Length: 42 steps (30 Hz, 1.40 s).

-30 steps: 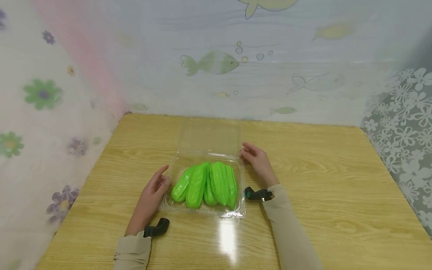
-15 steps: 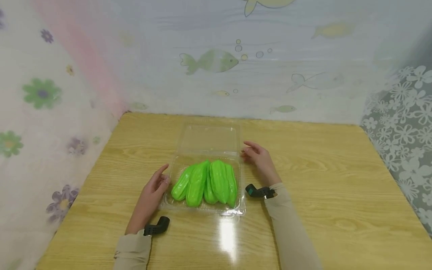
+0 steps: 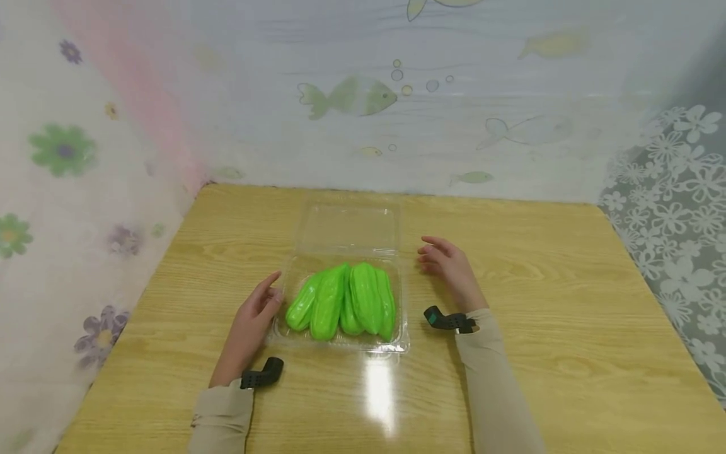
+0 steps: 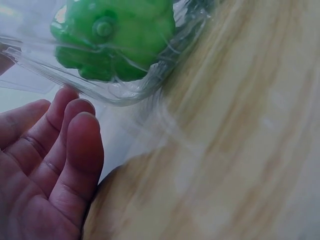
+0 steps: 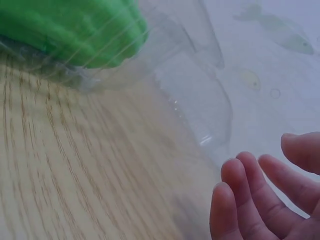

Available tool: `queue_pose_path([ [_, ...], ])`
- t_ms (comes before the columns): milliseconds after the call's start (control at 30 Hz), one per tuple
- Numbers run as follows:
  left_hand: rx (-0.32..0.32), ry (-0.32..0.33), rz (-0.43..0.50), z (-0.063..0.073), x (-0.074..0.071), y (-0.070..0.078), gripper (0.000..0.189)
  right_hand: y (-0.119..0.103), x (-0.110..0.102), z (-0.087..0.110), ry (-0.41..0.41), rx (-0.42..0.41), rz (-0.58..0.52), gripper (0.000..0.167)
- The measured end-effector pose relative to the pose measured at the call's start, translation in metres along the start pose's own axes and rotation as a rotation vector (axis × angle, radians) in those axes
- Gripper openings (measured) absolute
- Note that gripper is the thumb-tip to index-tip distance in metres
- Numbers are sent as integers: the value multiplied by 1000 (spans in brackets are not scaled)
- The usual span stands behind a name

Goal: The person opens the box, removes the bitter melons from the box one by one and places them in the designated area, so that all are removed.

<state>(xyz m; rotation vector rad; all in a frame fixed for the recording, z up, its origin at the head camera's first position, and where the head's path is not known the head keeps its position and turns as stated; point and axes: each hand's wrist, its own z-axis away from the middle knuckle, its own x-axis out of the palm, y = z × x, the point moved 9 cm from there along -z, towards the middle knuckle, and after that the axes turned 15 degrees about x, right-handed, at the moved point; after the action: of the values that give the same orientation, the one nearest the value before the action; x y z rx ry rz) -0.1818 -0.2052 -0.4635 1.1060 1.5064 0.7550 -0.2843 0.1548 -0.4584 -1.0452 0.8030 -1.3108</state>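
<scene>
In the head view, a clear plastic clamshell box lies on the table with its clear lid folded back toward the wall. Several glossy, bright green, ridged, gourd-shaped pieces lie side by side inside it. My left hand is at the box's left side, fingers loosely bent and fingertips right at the rim; the left wrist view shows the fingertips just under the clear edge. To the right of the box, my right hand is held apart from it, with relaxed fingers and nothing in them.
The wood-grain table spreads around the box. Behind it stands a wall covering printed with fish, and flowered coverings hang at left and right. A black wrist-worn device sits at the left wrist, another at the right.
My right hand has moved right, away from the box's side near the hinge. The left hand stays at the left rim. The whole view has shifted slightly.
</scene>
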Motion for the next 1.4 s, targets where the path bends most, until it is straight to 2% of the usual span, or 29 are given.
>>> queue_pose_path([
  [267,13,-1,-25,0,0,3,47,-11,8,17,-15,-31,106,49],
  [567,18,5,-17,-1,1,3,47,-29,27,34,-89,-89,218,40],
  [767,19,2,-10,0,1,2,47,-46,53,57,-146,-100,303,34],
  [933,26,11,-3,1,0,5,47,-58,78,77,-202,-89,380,35],
  [1033,19,11,-15,6,0,7,47,-57,88,84,-228,-74,431,38],
  [1167,2,1,-21,7,2,6,48,-47,96,81,-246,-58,513,40],
  [1400,9,6,-24,7,0,7,47,-31,101,70,-162,-94,698,42],
])
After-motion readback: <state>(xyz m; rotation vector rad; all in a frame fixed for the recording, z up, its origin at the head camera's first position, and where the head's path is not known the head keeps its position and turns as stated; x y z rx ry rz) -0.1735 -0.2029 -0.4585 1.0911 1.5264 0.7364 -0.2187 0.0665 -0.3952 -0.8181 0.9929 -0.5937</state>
